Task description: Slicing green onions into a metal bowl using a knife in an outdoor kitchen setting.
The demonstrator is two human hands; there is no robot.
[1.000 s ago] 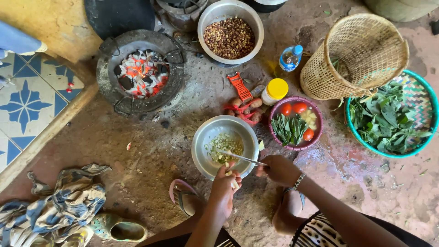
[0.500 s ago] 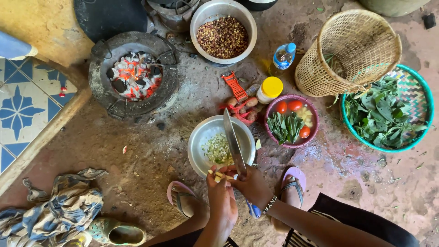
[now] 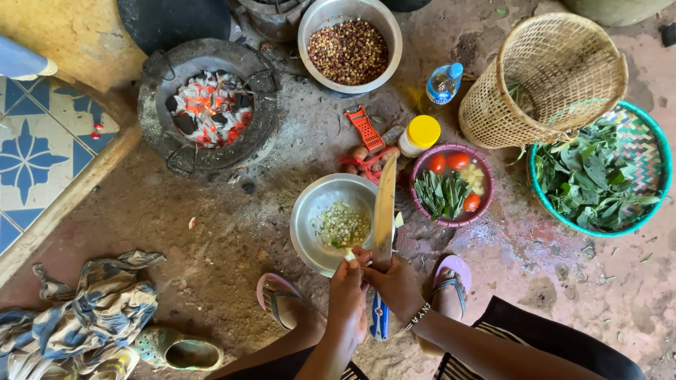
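Note:
My right hand (image 3: 398, 284) grips a large knife (image 3: 384, 208) by its blue handle, the blade pointing away from me over a metal bowl (image 3: 310, 211) that holds chopped pale green bits. My left hand (image 3: 350, 295) sits right beside it at the bowl's near rim, pinching a small pale piece of vegetable against the base of the blade. Both my feet in flip-flops rest on the dirt floor either side of my hands.
A charcoal stove (image 3: 208, 110) with glowing coals burns at upper left. Around it stand a bowl of beans (image 3: 350, 45), a purple bowl (image 3: 484, 165) of tomatoes and leaves, a yellow-capped jar (image 3: 420, 134), a woven basket (image 3: 551, 76), a green tray of leaves (image 3: 598, 176), and crumpled cloth (image 3: 84, 317).
The knife went from lying low across the bowl to standing blade-forward over it. Both hands drew together at the bowl's near rim, and the view shifted closer.

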